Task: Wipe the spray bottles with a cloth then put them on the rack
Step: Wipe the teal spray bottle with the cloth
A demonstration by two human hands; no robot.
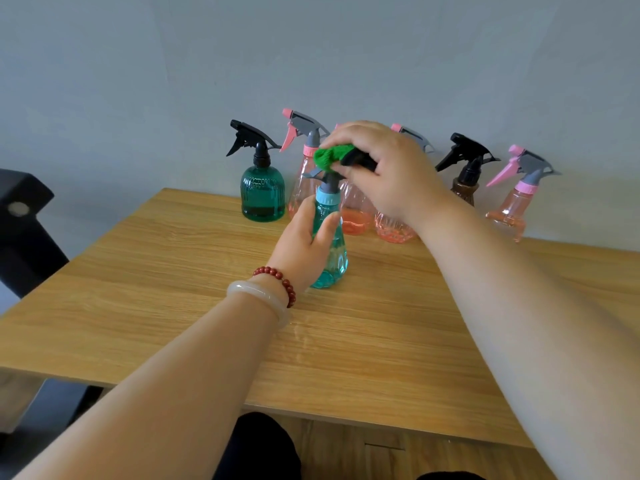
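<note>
The right hand [384,171] clutches a green cloth [329,157] on the spray head [330,183] of the blue bottle [336,259]; the left hand [304,244] curls round that bottle's body, upright on the table [173,271]. Behind, along the wall [138,81], stand a green bottle [262,199], pink bottles [512,209] and a brown bottle [465,188]

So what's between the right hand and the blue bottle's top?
A green cloth, gripped by the right hand over the sprayer of the blue bottle, as the head view shows.
</note>
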